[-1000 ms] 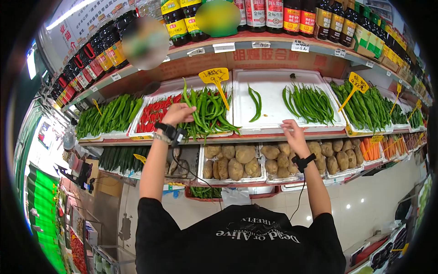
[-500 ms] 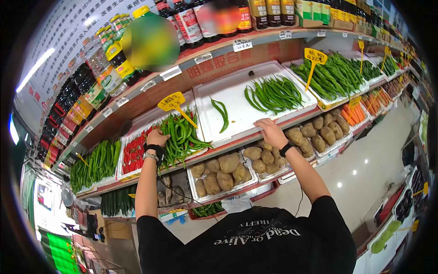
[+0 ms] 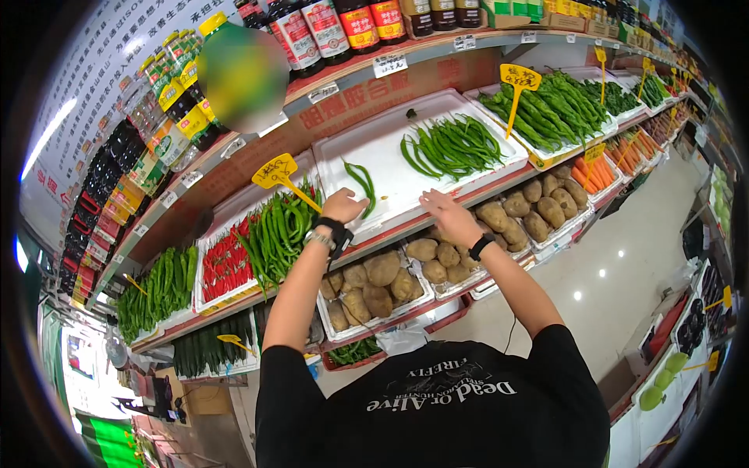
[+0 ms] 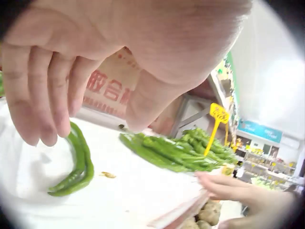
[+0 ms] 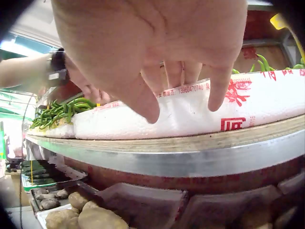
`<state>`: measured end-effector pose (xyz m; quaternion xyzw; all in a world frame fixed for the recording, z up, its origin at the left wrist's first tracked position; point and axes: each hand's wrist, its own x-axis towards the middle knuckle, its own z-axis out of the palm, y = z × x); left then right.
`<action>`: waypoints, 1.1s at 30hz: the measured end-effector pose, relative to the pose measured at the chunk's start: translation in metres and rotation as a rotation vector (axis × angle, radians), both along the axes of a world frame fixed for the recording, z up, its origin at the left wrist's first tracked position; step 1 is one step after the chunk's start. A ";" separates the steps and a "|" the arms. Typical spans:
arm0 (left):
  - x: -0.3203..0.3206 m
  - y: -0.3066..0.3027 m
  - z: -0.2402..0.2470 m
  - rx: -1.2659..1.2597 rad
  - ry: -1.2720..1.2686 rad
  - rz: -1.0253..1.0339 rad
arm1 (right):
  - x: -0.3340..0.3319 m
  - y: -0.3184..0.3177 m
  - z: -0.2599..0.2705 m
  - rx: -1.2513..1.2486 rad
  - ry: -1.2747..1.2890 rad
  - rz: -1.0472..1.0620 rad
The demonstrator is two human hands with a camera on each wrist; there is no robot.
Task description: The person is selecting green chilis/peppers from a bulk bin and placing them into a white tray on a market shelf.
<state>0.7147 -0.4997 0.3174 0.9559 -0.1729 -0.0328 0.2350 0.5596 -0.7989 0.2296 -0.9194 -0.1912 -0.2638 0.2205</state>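
Two long green chili peppers (image 3: 361, 187) lie together on the left part of a white foam tray (image 3: 390, 204). My left hand (image 3: 346, 206) is just in front of them, holding nothing. In the left wrist view its loosely bent fingers (image 4: 59, 105) point down beside the chili peppers (image 4: 82, 164), thumb held apart. My right hand (image 3: 452, 217) is at the tray's front rim with nothing in its grasp. From the right wrist, its fingers (image 5: 219, 88) reach over the printed front wall of the tray (image 5: 190, 109). More green chilies (image 3: 455, 147) lie in a bunch at the tray's right.
Left of the foam tray are red chilies (image 3: 226, 265) and a pile of green peppers (image 3: 278, 238), with a yellow price sign (image 3: 275, 171) over them. Potatoes (image 3: 382, 267) fill trays on the shelf below. Sauce bottles (image 3: 324, 30) line the shelf above.
My left hand has left the pile of green peppers beside the red chilies and moved right to the two chili peppers. My right hand stays at the foam tray's front rim.
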 end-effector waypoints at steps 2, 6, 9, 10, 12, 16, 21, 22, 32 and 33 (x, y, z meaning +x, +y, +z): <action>0.043 -0.022 -0.036 0.214 -0.112 0.044 | -0.031 0.008 0.006 -0.008 -0.014 -0.003; 0.087 -0.046 -0.064 0.285 0.142 0.137 | -0.084 -0.005 -0.002 0.118 0.105 -0.014; 0.081 -0.062 -0.057 0.259 0.222 0.198 | -0.118 -0.026 -0.007 0.161 0.161 -0.114; 0.083 -0.066 -0.056 0.256 0.237 0.190 | -0.128 -0.033 -0.010 0.189 0.183 -0.148; 0.080 -0.077 -0.047 0.254 0.304 0.170 | -0.142 -0.046 -0.020 0.225 0.183 -0.196; 0.077 -0.091 -0.038 0.340 0.242 0.009 | -0.157 -0.061 -0.023 0.249 0.224 -0.238; 0.122 -0.071 -0.081 0.267 0.122 -0.199 | -0.151 -0.062 -0.026 0.245 0.276 -0.200; 0.112 -0.065 -0.078 0.097 0.133 -0.101 | -0.148 -0.061 -0.024 0.249 0.270 -0.185; -0.116 0.049 0.014 -0.646 0.102 -0.012 | -0.074 -0.037 0.031 0.212 0.004 -0.104; -0.135 0.066 0.020 -0.634 0.059 -0.004 | -0.065 -0.032 0.041 0.216 -0.015 -0.119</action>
